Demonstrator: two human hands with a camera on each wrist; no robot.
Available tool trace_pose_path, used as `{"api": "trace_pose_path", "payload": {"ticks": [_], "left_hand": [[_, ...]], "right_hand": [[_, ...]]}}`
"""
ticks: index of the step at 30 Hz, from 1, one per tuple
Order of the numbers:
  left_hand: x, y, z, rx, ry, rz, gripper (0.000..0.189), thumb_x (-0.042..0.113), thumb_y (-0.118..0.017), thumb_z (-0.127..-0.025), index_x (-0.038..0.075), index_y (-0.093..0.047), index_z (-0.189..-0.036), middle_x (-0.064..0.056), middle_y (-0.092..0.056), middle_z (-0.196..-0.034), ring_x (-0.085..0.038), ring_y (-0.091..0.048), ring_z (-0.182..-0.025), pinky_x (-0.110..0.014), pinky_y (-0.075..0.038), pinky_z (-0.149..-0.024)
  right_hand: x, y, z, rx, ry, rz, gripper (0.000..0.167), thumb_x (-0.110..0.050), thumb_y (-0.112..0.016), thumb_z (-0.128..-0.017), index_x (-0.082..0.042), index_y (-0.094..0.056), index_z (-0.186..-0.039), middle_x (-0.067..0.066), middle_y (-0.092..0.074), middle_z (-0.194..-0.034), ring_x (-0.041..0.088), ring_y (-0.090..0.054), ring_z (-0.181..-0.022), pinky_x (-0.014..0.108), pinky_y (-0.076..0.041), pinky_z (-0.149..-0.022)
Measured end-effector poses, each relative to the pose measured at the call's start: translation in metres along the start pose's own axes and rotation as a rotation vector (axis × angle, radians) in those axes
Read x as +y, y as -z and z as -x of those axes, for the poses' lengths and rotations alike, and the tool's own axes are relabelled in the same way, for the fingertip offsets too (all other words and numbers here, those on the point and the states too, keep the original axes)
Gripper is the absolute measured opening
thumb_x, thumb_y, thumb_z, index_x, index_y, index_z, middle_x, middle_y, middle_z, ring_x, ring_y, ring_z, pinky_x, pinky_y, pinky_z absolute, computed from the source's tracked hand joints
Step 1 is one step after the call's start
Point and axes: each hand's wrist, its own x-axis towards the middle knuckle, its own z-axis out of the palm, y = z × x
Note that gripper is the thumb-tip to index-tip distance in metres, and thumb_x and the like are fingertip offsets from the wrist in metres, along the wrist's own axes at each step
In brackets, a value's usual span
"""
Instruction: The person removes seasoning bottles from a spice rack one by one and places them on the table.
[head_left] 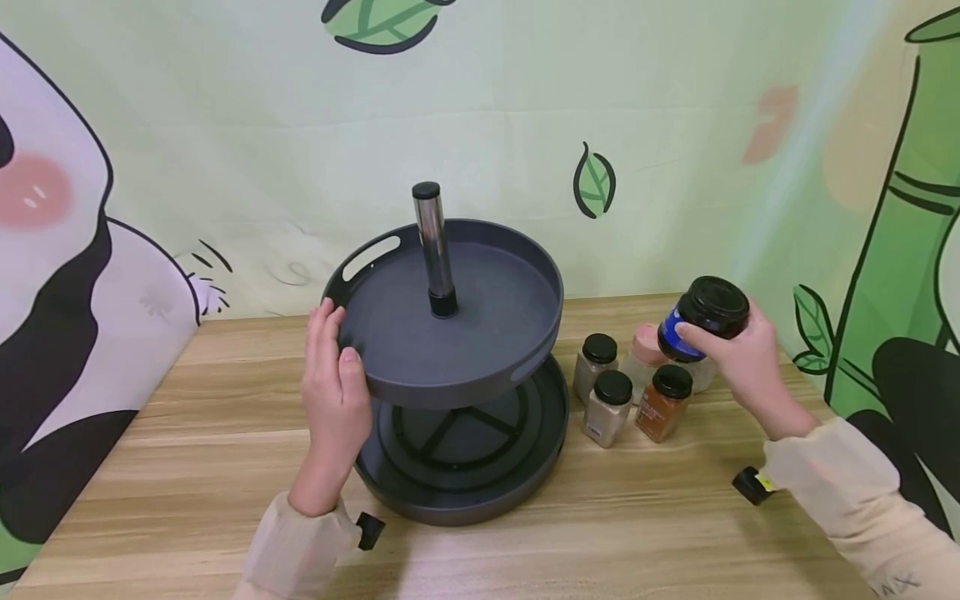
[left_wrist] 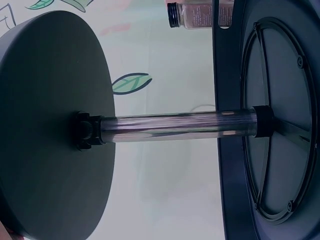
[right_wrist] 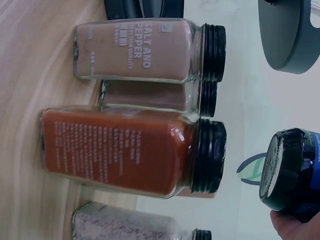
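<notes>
In the head view, a dark grey two-tier round tray stands on the table, its upper tray (head_left: 480, 333) joined by a metal post (head_left: 432, 242) to the lower tray (head_left: 457, 500). My left hand (head_left: 337, 408) touches the outer left side of the upper tray, fingers fairly straight. At the right, my right hand (head_left: 750, 358) grips a black-lidded jar (head_left: 712, 310) with a blue label, held above several spice bottles. These include an orange-red spice bottle (right_wrist: 117, 150), a salt and pepper bottle (right_wrist: 135, 50) and a pink-lidded bottle (head_left: 647, 346).
The wooden table (head_left: 600, 533) reaches back to a wall cloth (head_left: 495, 125) printed with leaves and a panda. The spice bottles stand close to the right side of the lower tray. The post between the tiers (left_wrist: 175, 126) shows in the left wrist view.
</notes>
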Motion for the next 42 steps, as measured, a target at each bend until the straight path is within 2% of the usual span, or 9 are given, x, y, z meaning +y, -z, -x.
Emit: {"api": "trace_pose_path", "payload": {"ticks": [14, 18, 21, 26, 28, 30, 35, 38, 42], "left_hand": [[-0.001, 0.000, 0.000, -0.007, 0.004, -0.006, 0.043, 0.008, -0.033, -0.085, -0.007, -0.045, -0.123, -0.017, -0.038, -0.136, -0.026, -0.027, -0.131, -0.042, -0.020, -0.108], [-0.001, 0.000, 0.000, -0.004, 0.004, -0.003, 0.043, 0.007, -0.034, -0.084, -0.007, -0.045, -0.123, -0.018, -0.039, -0.135, -0.028, -0.027, -0.131, -0.043, -0.020, -0.107], [0.000, 0.000, 0.000, -0.007, 0.007, -0.005, 0.043, 0.007, -0.033, -0.085, -0.007, -0.045, -0.124, -0.017, -0.038, -0.136, -0.027, -0.026, -0.131, -0.043, -0.020, -0.108], [0.000, 0.001, 0.000, -0.010, 0.006, -0.009, 0.043, 0.009, -0.032, -0.085, -0.007, -0.045, -0.124, -0.017, -0.038, -0.136, -0.026, -0.026, -0.132, -0.042, -0.020, -0.108], [0.001, 0.001, 0.000, -0.009, 0.005, -0.009, 0.043, 0.009, -0.032, -0.085, -0.007, -0.045, -0.123, -0.017, -0.038, -0.136, -0.026, -0.026, -0.131, -0.043, -0.020, -0.108], [0.000, 0.000, 0.000, -0.003, 0.003, -0.002, 0.043, 0.008, -0.033, -0.085, -0.007, -0.046, -0.123, -0.018, -0.039, -0.135, -0.028, -0.027, -0.131, -0.043, -0.020, -0.108], [0.001, 0.001, 0.001, -0.005, 0.011, -0.005, 0.043, 0.010, -0.033, -0.085, -0.007, -0.045, -0.123, -0.017, -0.039, -0.136, -0.027, -0.026, -0.131, -0.043, -0.020, -0.107], [0.000, 0.001, 0.001, -0.008, 0.012, -0.006, 0.044, 0.010, -0.033, -0.085, -0.006, -0.045, -0.124, -0.016, -0.038, -0.136, -0.026, -0.026, -0.132, -0.043, -0.020, -0.107], [0.000, 0.000, 0.000, -0.007, 0.008, -0.010, 0.044, 0.010, -0.032, -0.085, -0.006, -0.046, -0.124, -0.016, -0.038, -0.136, -0.026, -0.026, -0.132, -0.043, -0.021, -0.107]], "right_hand": [[0.009, 0.011, 0.006, -0.002, -0.052, 0.089, 0.057, -0.026, -0.069, -0.075, -0.012, -0.045, -0.124, -0.018, -0.047, -0.101, -0.006, -0.044, -0.091, 0.010, -0.037, -0.075], [0.020, 0.016, 0.004, 0.001, -0.061, 0.105, 0.059, -0.028, -0.070, -0.073, -0.014, -0.045, -0.125, -0.017, -0.048, -0.102, -0.005, -0.045, -0.091, 0.012, -0.037, -0.075], [0.054, 0.023, -0.008, 0.005, -0.056, 0.120, 0.062, -0.029, -0.071, -0.072, -0.017, -0.045, -0.126, -0.007, -0.051, -0.110, 0.001, -0.047, -0.096, 0.016, -0.039, -0.077], [0.149, 0.033, -0.043, 0.056, -0.012, 0.162, 0.066, -0.035, -0.074, -0.067, -0.028, -0.045, -0.125, -0.003, -0.053, -0.117, 0.004, -0.050, -0.099, 0.014, -0.040, -0.074], [0.163, 0.035, -0.046, 0.069, -0.012, 0.151, 0.065, -0.033, -0.075, -0.066, -0.027, -0.047, -0.124, -0.005, -0.054, -0.115, 0.002, -0.050, -0.096, 0.012, -0.040, -0.071], [0.147, 0.035, -0.037, 0.045, -0.022, 0.163, 0.066, -0.032, -0.075, -0.067, -0.021, -0.046, -0.125, 0.000, -0.053, -0.115, 0.002, -0.050, -0.094, 0.013, -0.040, -0.071], [0.077, 0.031, -0.004, 0.011, -0.075, 0.181, 0.065, -0.031, -0.073, -0.070, -0.006, -0.046, -0.123, 0.009, -0.052, -0.112, 0.004, -0.047, -0.090, 0.019, -0.037, -0.071], [0.058, 0.027, 0.007, 0.026, -0.091, 0.208, 0.064, -0.032, -0.072, -0.071, -0.001, -0.046, -0.121, 0.012, -0.053, -0.111, 0.011, -0.048, -0.093, 0.022, -0.038, -0.074], [0.048, 0.027, 0.014, 0.002, -0.111, 0.254, 0.069, -0.036, -0.070, -0.072, 0.002, -0.042, -0.123, 0.019, -0.050, -0.116, 0.020, -0.047, -0.099, 0.026, -0.037, -0.077]]}}
